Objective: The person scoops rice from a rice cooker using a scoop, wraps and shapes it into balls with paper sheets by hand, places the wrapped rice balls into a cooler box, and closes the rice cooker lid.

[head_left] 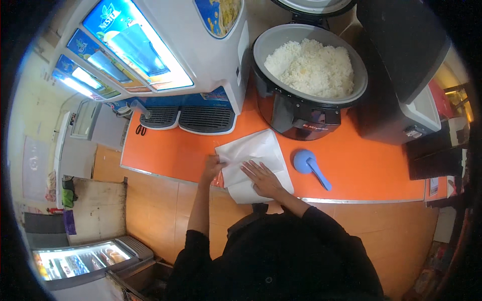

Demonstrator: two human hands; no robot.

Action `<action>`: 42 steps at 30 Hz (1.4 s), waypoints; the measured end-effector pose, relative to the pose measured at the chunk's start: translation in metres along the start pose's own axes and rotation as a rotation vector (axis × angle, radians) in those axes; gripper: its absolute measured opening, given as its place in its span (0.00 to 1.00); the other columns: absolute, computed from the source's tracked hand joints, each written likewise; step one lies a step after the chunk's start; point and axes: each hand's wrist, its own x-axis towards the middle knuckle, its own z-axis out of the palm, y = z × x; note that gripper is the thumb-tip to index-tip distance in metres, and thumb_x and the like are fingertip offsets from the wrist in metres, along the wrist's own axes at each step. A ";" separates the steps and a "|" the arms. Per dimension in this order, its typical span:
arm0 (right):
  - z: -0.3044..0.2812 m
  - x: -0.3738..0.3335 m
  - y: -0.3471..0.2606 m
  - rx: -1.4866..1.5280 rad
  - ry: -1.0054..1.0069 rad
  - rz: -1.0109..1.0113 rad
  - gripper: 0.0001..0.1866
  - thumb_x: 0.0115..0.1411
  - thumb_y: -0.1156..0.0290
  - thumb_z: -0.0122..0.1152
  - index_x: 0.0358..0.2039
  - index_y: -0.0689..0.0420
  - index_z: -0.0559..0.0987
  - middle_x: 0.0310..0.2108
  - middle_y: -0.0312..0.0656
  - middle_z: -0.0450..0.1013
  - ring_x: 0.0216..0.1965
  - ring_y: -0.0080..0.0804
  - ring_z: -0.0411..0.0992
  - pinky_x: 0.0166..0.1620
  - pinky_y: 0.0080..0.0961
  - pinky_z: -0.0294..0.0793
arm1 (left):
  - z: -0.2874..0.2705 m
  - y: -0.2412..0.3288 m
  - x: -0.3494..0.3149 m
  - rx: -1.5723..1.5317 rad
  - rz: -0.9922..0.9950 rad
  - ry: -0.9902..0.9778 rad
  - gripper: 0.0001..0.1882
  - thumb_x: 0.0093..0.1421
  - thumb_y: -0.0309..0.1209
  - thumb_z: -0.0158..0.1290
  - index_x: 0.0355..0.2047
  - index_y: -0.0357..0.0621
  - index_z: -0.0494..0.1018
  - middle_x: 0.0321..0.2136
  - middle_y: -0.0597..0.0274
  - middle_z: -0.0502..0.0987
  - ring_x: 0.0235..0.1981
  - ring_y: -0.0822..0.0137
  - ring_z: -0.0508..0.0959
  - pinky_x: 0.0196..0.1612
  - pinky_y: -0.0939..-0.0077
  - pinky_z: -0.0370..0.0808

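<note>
On the orange counter (175, 150) in front of me lies a sheet of white wrapping paper (246, 149), creased, its near corner reaching over the counter's edge. My right hand (262, 179) rests flat on it with the fingers spread. At the paper's left edge, my left hand (213, 168) has its fingers closed on the border. Something clear and reddish, perhaps plastic, shows beneath that edge. To the right of the paper is a blue rice scoop (306, 163), bowl side up or down I cannot tell.
A black rice cooker (296, 118) full of white rice (316, 67) stands open behind the paper. At the back left is a drink dispenser (211, 70) with drip trays (207, 119); scissors (141, 130) lie near it. A black box with a raised lid (386, 115) stands right.
</note>
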 end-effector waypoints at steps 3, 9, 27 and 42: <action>-0.002 0.007 -0.012 0.006 0.006 -0.053 0.44 0.53 0.72 0.55 0.70 0.53 0.49 0.72 0.42 0.45 0.73 0.39 0.43 0.71 0.44 0.43 | -0.043 -0.030 -0.017 0.148 0.124 -0.222 0.22 0.54 0.30 0.61 0.50 0.36 0.76 0.43 0.58 0.81 0.47 0.65 0.79 0.53 0.75 0.72; 0.012 -0.005 0.007 0.013 0.119 -0.084 0.38 0.56 0.74 0.53 0.68 0.56 0.55 0.69 0.45 0.53 0.71 0.41 0.49 0.71 0.42 0.46 | 0.006 0.061 0.021 0.344 0.095 -0.456 0.40 0.51 0.32 0.64 0.64 0.44 0.62 0.59 0.55 0.71 0.59 0.63 0.71 0.59 0.71 0.69; 0.017 0.000 0.013 -0.019 0.123 -0.083 0.34 0.58 0.76 0.47 0.67 0.58 0.57 0.67 0.47 0.57 0.67 0.41 0.56 0.70 0.41 0.51 | 0.058 0.068 -0.013 0.499 0.423 0.003 0.15 0.59 0.21 0.50 0.47 0.38 0.77 0.49 0.48 0.78 0.53 0.53 0.76 0.57 0.64 0.72; 0.018 -0.008 0.030 -0.181 0.312 -0.158 0.22 0.55 0.68 0.59 0.51 0.56 0.74 0.50 0.43 0.70 0.53 0.43 0.69 0.55 0.37 0.71 | 0.096 0.017 -0.075 0.993 0.701 0.145 0.27 0.62 0.29 0.48 0.61 0.34 0.63 0.62 0.49 0.64 0.64 0.53 0.65 0.64 0.59 0.63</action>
